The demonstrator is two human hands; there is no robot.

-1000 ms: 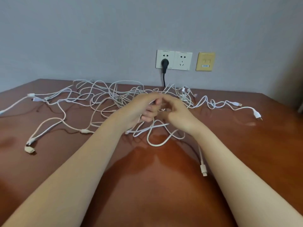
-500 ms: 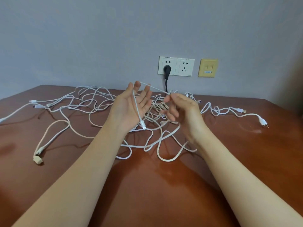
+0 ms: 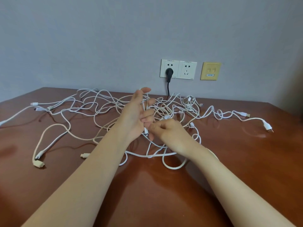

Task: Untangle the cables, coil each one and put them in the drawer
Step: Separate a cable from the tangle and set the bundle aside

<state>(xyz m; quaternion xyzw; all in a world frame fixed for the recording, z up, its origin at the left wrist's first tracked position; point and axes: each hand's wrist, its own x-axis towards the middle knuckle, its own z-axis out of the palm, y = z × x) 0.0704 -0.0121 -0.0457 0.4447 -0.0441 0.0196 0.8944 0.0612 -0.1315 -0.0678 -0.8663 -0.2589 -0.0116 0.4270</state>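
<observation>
In front of the tangle (image 3: 164, 110) — left hand (image 3: 136, 115) spread with a cable (image 3: 143, 106) draped across, right hand (image 3: 170, 133) pinching its end; wall sockets (image 3: 178, 69) behind.

The white cables (image 3: 101, 108) lie in one loose tangle over the table (image 3: 246, 161), plug ends trailing out to both sides. One strand (image 3: 144, 105) stands up along my left hand (image 3: 134, 115), its connector (image 3: 146, 131) at the palm's heel.

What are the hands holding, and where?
A white cable: the right hand pinches near its plug end, and it runs up the palm of the left hand.
</observation>
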